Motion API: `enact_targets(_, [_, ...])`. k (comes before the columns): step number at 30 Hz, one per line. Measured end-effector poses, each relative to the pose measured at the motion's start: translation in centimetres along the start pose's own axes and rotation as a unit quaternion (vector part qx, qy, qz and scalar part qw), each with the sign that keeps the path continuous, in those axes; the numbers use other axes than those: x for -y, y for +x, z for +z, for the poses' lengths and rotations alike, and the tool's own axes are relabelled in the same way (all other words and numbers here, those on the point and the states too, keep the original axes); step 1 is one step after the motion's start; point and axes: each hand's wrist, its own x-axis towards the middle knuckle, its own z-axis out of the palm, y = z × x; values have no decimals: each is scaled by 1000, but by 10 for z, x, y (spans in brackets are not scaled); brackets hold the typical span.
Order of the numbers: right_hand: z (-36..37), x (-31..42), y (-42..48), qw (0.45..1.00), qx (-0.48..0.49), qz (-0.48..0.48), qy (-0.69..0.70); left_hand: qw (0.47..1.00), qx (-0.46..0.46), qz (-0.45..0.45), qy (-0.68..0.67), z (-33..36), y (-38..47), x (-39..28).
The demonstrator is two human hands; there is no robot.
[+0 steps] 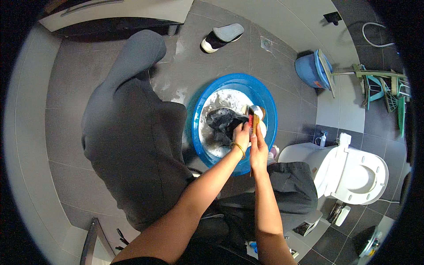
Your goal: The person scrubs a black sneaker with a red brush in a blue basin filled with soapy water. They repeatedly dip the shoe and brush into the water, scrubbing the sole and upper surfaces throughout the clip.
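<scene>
A round blue plastic basin point(270, 96) on the floor holds foamy water. My left hand point(241, 135) grips a wet black item point(227, 123), perhaps a shoe, lying in the suds. In my right hand point(259, 147) is a scrubbing brush point(255, 123) with a wooden back and red bristles. The bristles face left, close beside my left fingers; whether they touch the black item is hard to tell. Part of a white and brown object point(257, 112), possibly another shoe, shows behind the brush. A yellow bangle point(242, 150) circles my left wrist.
Dark grey-clothed legs or fabric point(142, 139) fill the left side. One black-and-white slide sandal point(222, 37) lies beyond the basin. A blue bucket point(308, 68), hanging slippers point(376, 87) and a white toilet point(361, 179) stand to the right. A cabinet point(132, 11) is at upper left.
</scene>
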Motion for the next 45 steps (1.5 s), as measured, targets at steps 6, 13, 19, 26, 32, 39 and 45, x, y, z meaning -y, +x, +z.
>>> enact_targets(6, [-6, 1, -31, 997, 15, -3, -74, 991, -36, -66, -107, 3, -7, 4])
enact_targets(13, [-9, 25, 10, 989, -22, 54, -139, 997, -66, 28, -38, 6, -24, -17])
enact_targets(19, [-5, 8, -39, 997, 15, 22, -79, 1000, 6, 2, -19, -8, -1, -13])
enact_targets(26, [-25, -22, -13, 985, -51, 96, 135, 974, 121, 114, 154, 1, -17, -19])
enact_targets(32, [21, -51, -29, 993, 49, 94, 60, 990, -19, 32, 136, -43, 5, 22])
enact_targets(39, [38, -15, 38, 976, 41, 33, -211, 990, -132, 14, 37, -40, 5, 36])
enact_targets(45, [47, 7, -26, 957, 157, 24, -244, 979, -136, -91, -121, -78, 23, 37])
